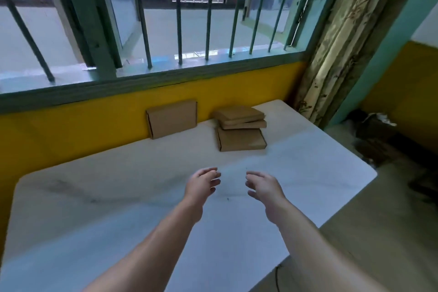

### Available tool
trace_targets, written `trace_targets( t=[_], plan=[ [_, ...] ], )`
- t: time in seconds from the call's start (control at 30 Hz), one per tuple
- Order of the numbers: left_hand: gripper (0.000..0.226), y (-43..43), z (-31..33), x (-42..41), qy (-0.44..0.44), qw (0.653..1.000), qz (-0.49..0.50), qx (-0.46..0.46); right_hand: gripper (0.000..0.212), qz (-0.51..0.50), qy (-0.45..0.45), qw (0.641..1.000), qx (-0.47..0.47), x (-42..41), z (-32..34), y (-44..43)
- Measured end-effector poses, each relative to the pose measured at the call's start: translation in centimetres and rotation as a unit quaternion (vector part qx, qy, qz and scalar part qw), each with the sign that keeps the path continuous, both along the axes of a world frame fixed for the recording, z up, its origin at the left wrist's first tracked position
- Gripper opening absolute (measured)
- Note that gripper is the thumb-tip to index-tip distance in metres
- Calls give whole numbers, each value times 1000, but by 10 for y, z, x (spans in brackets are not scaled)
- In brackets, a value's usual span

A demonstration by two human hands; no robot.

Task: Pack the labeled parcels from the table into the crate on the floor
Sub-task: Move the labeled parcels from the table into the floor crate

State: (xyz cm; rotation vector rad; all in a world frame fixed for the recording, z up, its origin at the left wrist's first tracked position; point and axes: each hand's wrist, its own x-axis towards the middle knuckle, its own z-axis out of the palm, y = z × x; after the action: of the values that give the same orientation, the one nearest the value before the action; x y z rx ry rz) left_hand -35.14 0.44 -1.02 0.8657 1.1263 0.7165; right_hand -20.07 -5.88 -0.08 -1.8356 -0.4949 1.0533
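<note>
Parcels: four brown cardboard boxes on the table (94, 208), all beyond the hands, toward the wall. No labels legible on any visible face.
Stack (240, 128): three flat parcels piled up, straight ahead of the right hand and a little past it. Top two sit skewed on the larger bottom one; stack stands well apart from both hands.
Leaning parcel (171, 119): on edge, tilted back against the yellow wall (71, 130), ahead of the left hand and slightly to its left. Near the stack, not touching it; a strip of bare table lies between them.
Left hand (202, 185): above the table, palm turned inward toward the right hand, fingers spread and loosely curled, holding nothing. Forearm bare.
Right hand (263, 187): level with the left, palm turned inward, fingers spread and loosely curled, holding nothing. Forearm bare.
Hand spacing: near each other, a gap of bare table showing between the fingertips; not touching.
Contact with table: cannot tell whether either hand rests on the surface or hangs just over it.
Table: white, rounded corners, faint grey smudges to the left of the left hand.
Window (180, 19): barred, green frame, above the yellow wall, far beyond the hands.
Curtain (343, 38): patterned, hanging to the right beyond the stack.
Floor (379, 232): visible to the right of the right arm; dark clutter in the far right corner, too blurred to identify.
Crate: not visible in head view.
</note>
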Motion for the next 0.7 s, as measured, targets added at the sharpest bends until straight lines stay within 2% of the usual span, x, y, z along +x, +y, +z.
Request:
trace_targets(
  t=[0.2, 0.3, 0.43, 0.53, 0.7],
  plan=[
    [11, 56, -26, 71, 32, 999, 39, -5, 28, 40, 2, 999, -23, 75, -30, 71],
    [24, 84, -45, 112, 60, 994, 89, -13, 34, 58, 0, 998, -36, 126, -49, 105],
    [38, 111, -66, 153, 155, 977, 146, -14, 40, 63, -7, 996, -57, 185, -70, 139],
    [56, 134, -73, 172, 205, 966, 159, -10, 51, 79, -13, 994, -74, 218, -84, 164],
    [62, 162, -90, 189, 247, 954, 166, -28, 57, 116, -11, 988, -99, 244, -101, 189]
  ],
)
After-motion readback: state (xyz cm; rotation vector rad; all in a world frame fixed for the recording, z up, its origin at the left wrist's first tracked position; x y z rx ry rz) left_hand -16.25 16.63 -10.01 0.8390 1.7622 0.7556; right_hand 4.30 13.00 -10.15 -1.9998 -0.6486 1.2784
